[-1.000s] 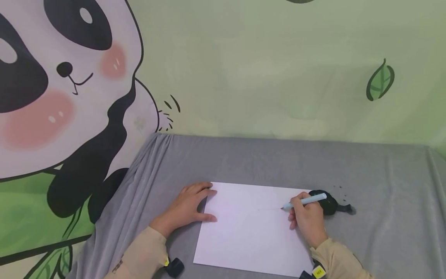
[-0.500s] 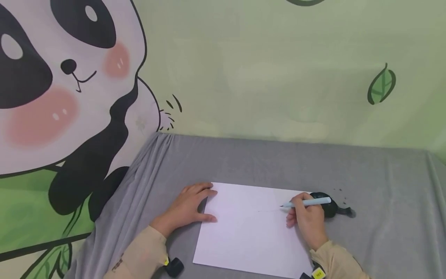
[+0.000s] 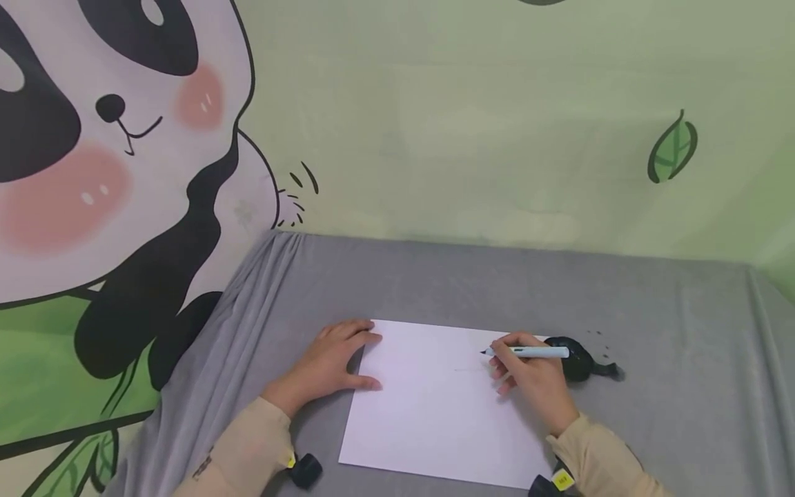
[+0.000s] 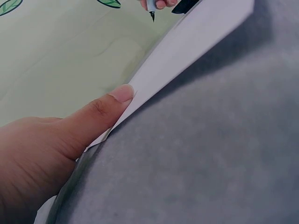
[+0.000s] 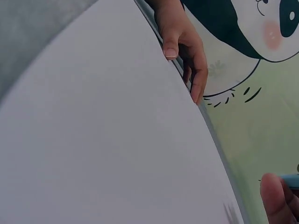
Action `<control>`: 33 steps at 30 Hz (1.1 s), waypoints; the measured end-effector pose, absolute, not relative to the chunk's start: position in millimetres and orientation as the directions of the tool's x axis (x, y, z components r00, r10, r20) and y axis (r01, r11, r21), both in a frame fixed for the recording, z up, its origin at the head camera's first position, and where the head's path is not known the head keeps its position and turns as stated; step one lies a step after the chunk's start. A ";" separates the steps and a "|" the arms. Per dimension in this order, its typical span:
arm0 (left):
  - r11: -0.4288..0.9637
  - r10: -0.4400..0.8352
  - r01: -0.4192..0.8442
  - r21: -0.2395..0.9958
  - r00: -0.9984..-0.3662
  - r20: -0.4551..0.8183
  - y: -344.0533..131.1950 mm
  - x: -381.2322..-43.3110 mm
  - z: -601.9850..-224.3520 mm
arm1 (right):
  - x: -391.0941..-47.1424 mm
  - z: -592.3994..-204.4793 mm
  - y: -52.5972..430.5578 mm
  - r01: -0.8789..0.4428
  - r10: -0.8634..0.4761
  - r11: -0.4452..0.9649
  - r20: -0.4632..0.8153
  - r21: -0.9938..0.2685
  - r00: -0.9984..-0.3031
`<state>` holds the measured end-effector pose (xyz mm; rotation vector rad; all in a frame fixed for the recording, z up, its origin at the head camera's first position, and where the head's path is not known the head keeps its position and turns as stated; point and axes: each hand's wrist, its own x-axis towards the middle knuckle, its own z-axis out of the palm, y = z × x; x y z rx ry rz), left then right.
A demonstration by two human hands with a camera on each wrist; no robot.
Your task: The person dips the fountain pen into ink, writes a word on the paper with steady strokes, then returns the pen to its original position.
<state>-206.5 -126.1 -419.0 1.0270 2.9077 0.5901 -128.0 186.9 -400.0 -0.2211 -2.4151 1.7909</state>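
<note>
A sheet of white paper (image 3: pixel 428 421) lies on the grey cloth, with a faint thin line near its upper middle. My left hand (image 3: pixel 329 362) rests on the paper's left edge, thumb and fingers spread apart. Its thumb (image 4: pixel 122 92) presses the paper edge in the left wrist view. Over the paper's upper right part, my right hand (image 3: pixel 537 376) pinches a pale blue pen (image 3: pixel 542 352) with a dark pointed tip. That tip points left and, in the left wrist view, shows raised above the sheet. Only a bit of the pen (image 5: pixel 290 180) shows in the right wrist view.
A glossy black rounded object (image 3: pixel 571 366) with a narrow tail lies at the paper's upper right corner, behind the right hand. Small dark specks lie near it. Grey cloth (image 3: pixel 435 276) covers the table up to a green wall with a painted panda (image 3: pixel 155 276).
From the right end of the faint line, my right hand has lifted and shifted left and slightly up with the pen. The left hand stays in place on the paper; the head view shifts slightly.
</note>
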 end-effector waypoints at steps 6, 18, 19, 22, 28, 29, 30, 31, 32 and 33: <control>0.705 0.620 0.617 0.349 -0.776 0.120 -126.5 -206.4 -420.4 | -131.5 -407.3 186.1 0.040 0.183 0.322 0.021 -0.946 -0.983; 0.693 0.636 0.642 0.328 -0.759 0.142 -123.6 -206.7 -421.0 | -132.8 -425.3 191.6 -0.040 0.108 0.322 0.078 -0.946 -0.991; 0.694 0.635 0.641 0.328 -0.759 0.142 -123.7 -206.3 -420.7 | -132.9 -425.6 191.3 -0.042 0.105 0.321 0.079 -0.946 -0.991; 0.696 0.630 0.636 0.335 -0.764 0.141 -124.3 -205.4 -419.8 | -133.3 -425.7 190.2 -0.044 0.100 0.325 0.081 -0.945 -0.992; 0.703 0.623 0.630 0.330 -0.769 0.142 -125.1 -205.4 -419.7 | -134.9 -424.9 188.2 -0.036 0.104 0.332 0.074 -0.943 -0.992; 0.704 0.622 0.629 0.331 -0.770 0.141 -125.3 -205.6 -419.8 | -135.1 -424.9 188.0 -0.032 0.103 0.336 0.071 -0.941 -0.992; 0.704 0.621 0.627 0.333 -0.772 0.140 -125.4 -205.7 -419.9 | -135.3 -424.8 187.7 -0.029 0.102 0.339 0.068 -0.940 -0.992; 0.705 0.620 0.625 0.334 -0.773 0.137 -125.5 -205.9 -420.1 | -135.4 -424.7 187.4 -0.028 0.100 0.339 0.065 -0.940 -0.993; 0.706 0.619 0.623 0.335 -0.774 0.135 -125.5 -206.1 -420.1 | -135.5 -424.6 187.2 -0.028 0.095 0.344 0.065 -0.939 -0.993; 0.707 0.618 0.622 0.336 -0.775 0.134 -125.7 -206.3 -420.4 | -135.7 -424.6 187.1 -0.027 0.093 0.345 0.062 -0.938 -0.994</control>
